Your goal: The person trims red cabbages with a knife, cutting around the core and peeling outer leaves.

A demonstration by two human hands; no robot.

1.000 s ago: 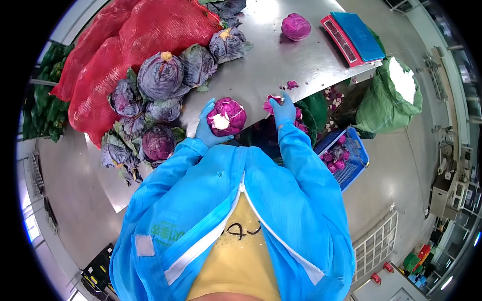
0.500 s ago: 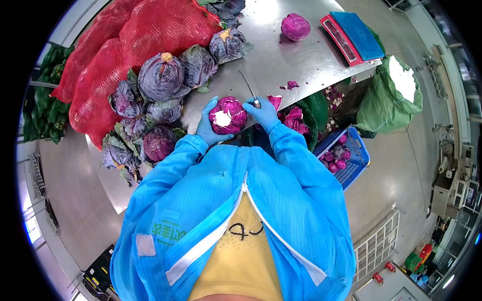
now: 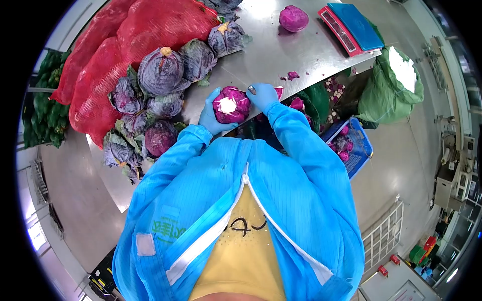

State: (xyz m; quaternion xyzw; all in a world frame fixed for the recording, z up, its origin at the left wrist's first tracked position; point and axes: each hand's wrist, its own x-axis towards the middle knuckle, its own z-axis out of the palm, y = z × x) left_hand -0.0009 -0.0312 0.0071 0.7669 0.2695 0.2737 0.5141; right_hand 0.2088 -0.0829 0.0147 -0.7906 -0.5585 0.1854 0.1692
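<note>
My left hand (image 3: 212, 114), in a blue glove, is wrapped round the left side of a purple cabbage (image 3: 240, 106). A pale cut stem end on the cabbage faces up. To its right, my gloved right hand (image 3: 263, 96) is closed on a knife (image 3: 251, 90). Only a small part of the knife by the handle shows clearly, above the fingers; its blade is hard to make out. That hand is close to the cabbage's upper right side. Purple leaf pieces (image 3: 297, 104) lie just right of the right wrist, over a dark green bag (image 3: 316, 106).
Untrimmed cabbages (image 3: 160, 71) and red mesh sacks (image 3: 150, 30) crowd the left of the metal table (image 3: 261, 55). Further back are a peeled cabbage (image 3: 293, 18) and a scale (image 3: 351, 27). At right stand a blue basket (image 3: 359, 150) and a green sack (image 3: 389, 95).
My right hand has turned and moved up slightly; the knife blade, plain to see before, now hardly shows. The cabbage has shifted a little rightward in my left hand.
</note>
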